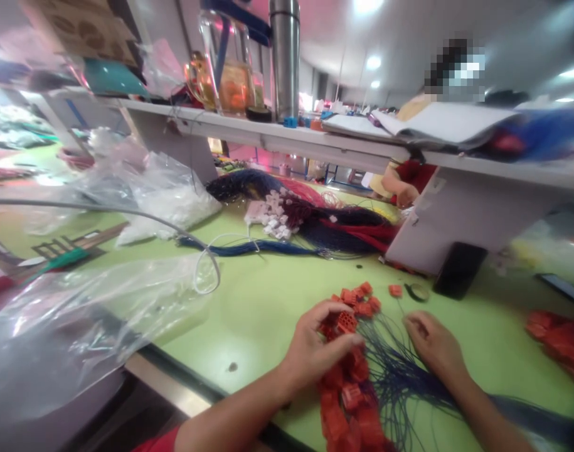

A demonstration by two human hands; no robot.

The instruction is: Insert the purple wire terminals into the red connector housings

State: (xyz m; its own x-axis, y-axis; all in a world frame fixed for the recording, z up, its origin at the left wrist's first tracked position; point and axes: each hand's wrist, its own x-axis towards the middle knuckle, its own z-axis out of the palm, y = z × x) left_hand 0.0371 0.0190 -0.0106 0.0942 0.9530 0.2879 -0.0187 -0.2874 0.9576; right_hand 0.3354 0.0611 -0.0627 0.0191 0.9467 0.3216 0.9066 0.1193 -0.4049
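My left hand (317,345) is closed around a red plastic connector housing (347,322), its grid of holes facing up between thumb and fingers. Below and behind that hand lies a heap of red connector housings (355,398), some at the ends of dark wires. My right hand (430,342) is pinched just right of the housing, over a bundle of thin dark blue wires (399,370). A thin wire end seems to stick out from its fingertips. One loose red housing (395,290) lies beyond the right hand, beside a small roll of tape (417,291).
A black phone (460,270) leans by the shelf panel. Wire bundles with white connectors (277,216) lie under the shelf (249,129). Clear plastic bags (103,307) spread on the left; a red bag (557,339) is at right. Another person's hand (406,194) shows beyond the shelf.
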